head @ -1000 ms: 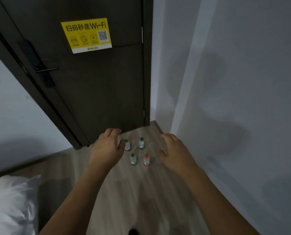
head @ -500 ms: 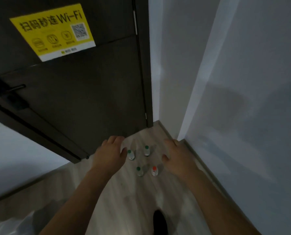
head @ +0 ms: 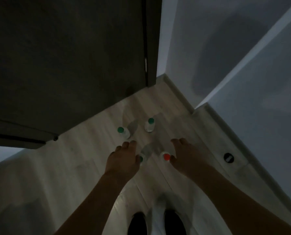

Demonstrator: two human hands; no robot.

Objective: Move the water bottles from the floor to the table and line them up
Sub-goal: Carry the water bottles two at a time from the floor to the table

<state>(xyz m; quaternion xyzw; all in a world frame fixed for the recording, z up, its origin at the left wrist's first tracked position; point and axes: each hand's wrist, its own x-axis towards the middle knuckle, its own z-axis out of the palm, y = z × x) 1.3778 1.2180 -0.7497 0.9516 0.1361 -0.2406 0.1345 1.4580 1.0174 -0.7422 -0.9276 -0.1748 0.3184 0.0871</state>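
Bottles on floor [head: 83,167] — three green-capped [head: 150,125], one red-capped [head: 166,156].

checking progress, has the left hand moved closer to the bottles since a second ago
Yes. The left hand has dropped toward the near green-capped bottle, away from the door; no grip yet.

Dim, grainy indoor view, soft motion blur, wide-angle bending at edges, faint shadows

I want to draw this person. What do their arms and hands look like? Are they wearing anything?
Both arms are bare to the picture's bottom edge: no sleeves show. The left hand and right hand wear no gloves; the dim, blurry picture shows no rings or watch.
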